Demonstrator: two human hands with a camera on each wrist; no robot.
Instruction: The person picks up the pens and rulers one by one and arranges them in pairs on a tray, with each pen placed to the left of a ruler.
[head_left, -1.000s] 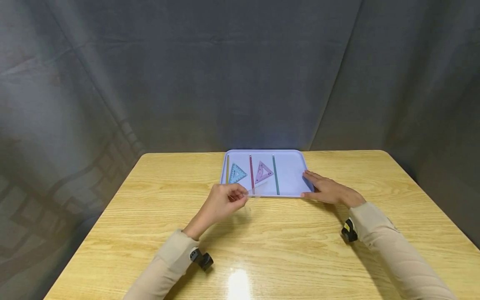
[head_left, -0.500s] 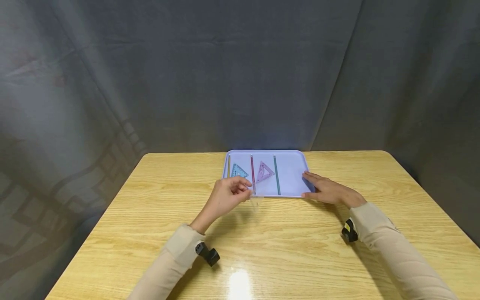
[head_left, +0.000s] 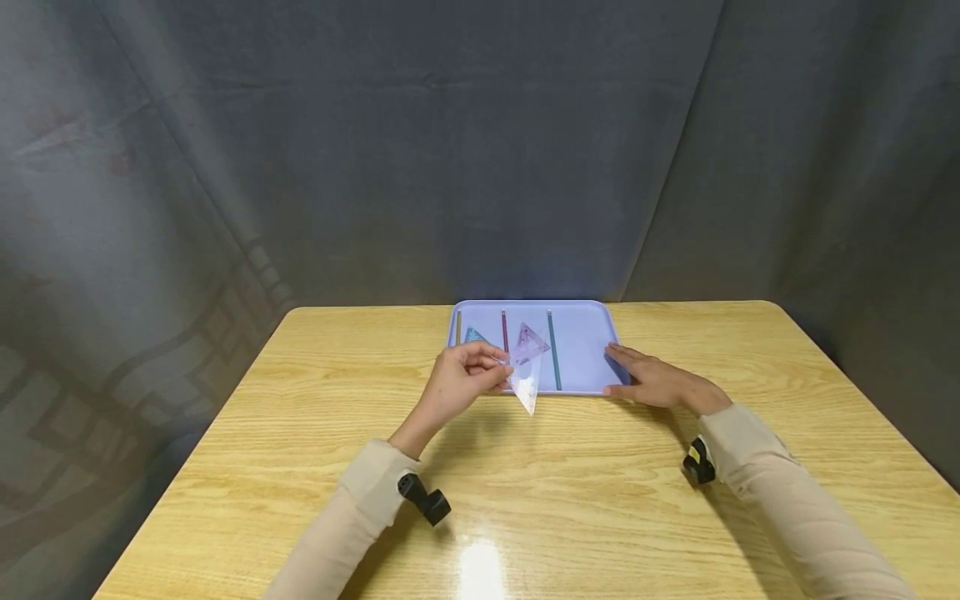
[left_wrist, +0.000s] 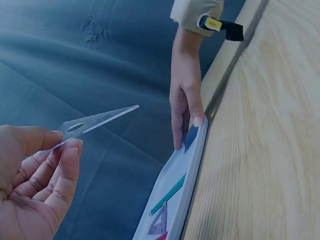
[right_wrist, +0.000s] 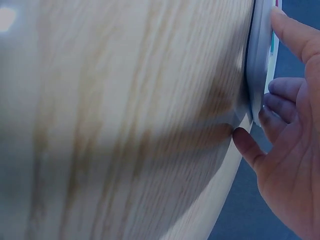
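Observation:
My left hand (head_left: pixel 463 379) pinches a clear plastic set square (head_left: pixel 525 387) between thumb and fingers, raised just in front of the lavender tray (head_left: pixel 581 354); the left wrist view shows the clear set square (left_wrist: pixel 95 121) edge-on past my fingertips (left_wrist: pixel 67 157). In the tray lie a pink set square (head_left: pixel 529 342), a blue set square (head_left: pixel 471 335) partly hidden by my left hand, and yellow (head_left: pixel 458 325), red (head_left: pixel 505 329) and green (head_left: pixel 553 360) pencils. My right hand (head_left: pixel 651 379) rests with straight fingers against the tray's right front corner (right_wrist: pixel 260 65).
The tray sits at the far middle of a light wooden table (head_left: pixel 525 483). A dark grey cloth backdrop (head_left: pixel 480 150) hangs behind it. Small black cameras sit at my left wrist (head_left: pixel 426 502) and right wrist (head_left: pixel 697 461).
My left hand has moved slightly right and toward the tray, turning the clear set square so its flat face now shows, tip pointing down. The right hand has stayed at the tray's corner.

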